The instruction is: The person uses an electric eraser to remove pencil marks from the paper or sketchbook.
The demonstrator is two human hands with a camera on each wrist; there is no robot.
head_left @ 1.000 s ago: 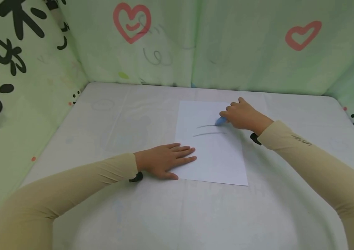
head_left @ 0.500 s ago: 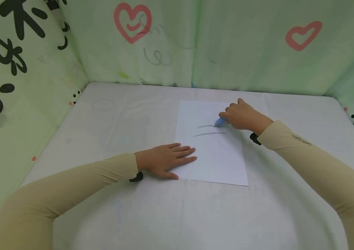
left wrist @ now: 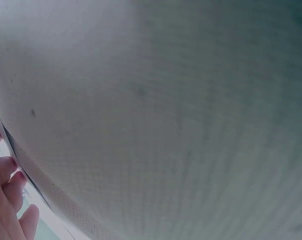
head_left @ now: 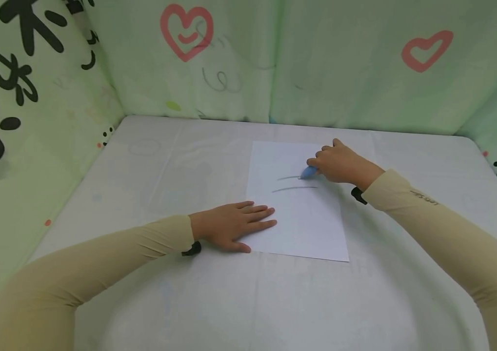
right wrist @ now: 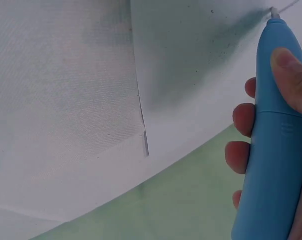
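Note:
My right hand [head_left: 342, 161] grips a blue electric eraser [right wrist: 275, 150], thumb on one side and fingers curled round the other. Its pale tip touches the white paper [head_left: 305, 224] at the right end of the shorter, upper pencil line [head_left: 288, 177]. A longer pencil line [head_left: 294, 188] runs below. Small dark specks dot the paper in the right wrist view. My left hand [head_left: 232, 225] rests flat on the paper's lower left edge, fingers spread; only part of its fingers [left wrist: 6, 195] shows in the left wrist view.
A white cloth covers the table [head_left: 165, 292] under the paper. Green curtains [head_left: 318, 63] with hearts and black lettering stand behind it and along both sides. A dark band [head_left: 358, 195] shows at my right wrist, another [head_left: 192, 248] at the left.
The eraser tip has shifted slightly left along the upper pencil line, whose right end is now a little shorter. My left hand and the paper have stayed in place.

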